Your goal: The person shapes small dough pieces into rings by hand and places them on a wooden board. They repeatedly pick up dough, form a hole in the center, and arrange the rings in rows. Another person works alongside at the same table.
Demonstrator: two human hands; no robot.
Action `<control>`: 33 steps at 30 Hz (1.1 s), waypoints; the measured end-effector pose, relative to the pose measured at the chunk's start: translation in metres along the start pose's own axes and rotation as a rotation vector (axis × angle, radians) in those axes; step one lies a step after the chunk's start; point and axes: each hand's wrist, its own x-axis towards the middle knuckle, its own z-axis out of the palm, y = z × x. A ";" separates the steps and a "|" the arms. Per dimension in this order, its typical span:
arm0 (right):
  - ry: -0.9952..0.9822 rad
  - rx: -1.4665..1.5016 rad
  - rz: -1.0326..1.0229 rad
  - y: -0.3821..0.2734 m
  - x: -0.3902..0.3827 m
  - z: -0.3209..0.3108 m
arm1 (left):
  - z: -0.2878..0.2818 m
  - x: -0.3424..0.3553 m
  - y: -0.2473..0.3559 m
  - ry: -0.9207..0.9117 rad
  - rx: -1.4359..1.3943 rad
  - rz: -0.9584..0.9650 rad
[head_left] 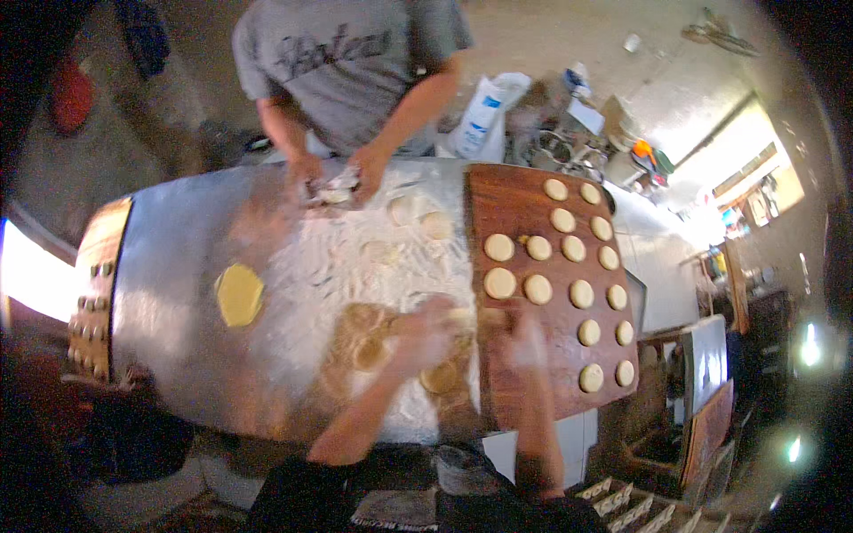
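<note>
My left hand (425, 333), smeared by motion, is over the floured right part of the metal table (178, 231). Dough rounds (440, 377) lie in the shadow beneath it. Over the left edge of a reddish-brown wooden board (498, 195) is my right hand (524, 342), also blurred. Something pale shows between the two hands, too smeared to make out. I cannot see whether either hand grips it. Several pale dough rounds (538, 289) sit in loose rows on the board, just beyond my right hand.
Across the table, a person in a grey T-shirt (342, 62) holds a floury white lump (338, 188) in both hands. A flat yellow dough sheet (239, 295) lies at left. Another board (99, 258) with small pieces stands at the far left end. A white sack (487, 111) is behind the table.
</note>
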 end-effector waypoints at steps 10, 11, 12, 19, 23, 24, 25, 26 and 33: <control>0.575 -0.581 -0.104 0.087 0.055 -0.005 | -0.060 0.036 0.017 0.118 0.526 0.204; 0.535 -0.526 -0.058 0.102 0.070 -0.021 | -0.040 0.053 0.036 0.055 0.362 0.139; 0.407 -0.619 0.006 0.113 0.084 -0.027 | -0.014 0.070 0.057 -0.011 0.762 0.160; 0.033 0.034 -0.121 0.080 0.124 0.003 | 0.014 0.079 0.061 0.062 0.110 0.186; -0.303 0.119 -0.251 0.007 0.103 0.058 | -0.071 0.019 0.001 0.130 -0.543 -0.105; -0.311 0.063 -0.315 -0.011 0.100 0.079 | -0.102 -0.004 -0.020 0.133 0.049 -0.286; -0.372 -0.127 -0.334 -0.022 0.098 0.091 | -0.126 -0.017 -0.037 0.115 0.065 -0.280; -0.250 -0.315 -0.391 -0.029 0.094 0.101 | -0.142 -0.028 -0.050 0.092 0.279 -0.346; 0.363 -0.378 -0.286 0.070 0.050 -0.073 | -0.107 0.004 0.002 0.315 0.880 0.041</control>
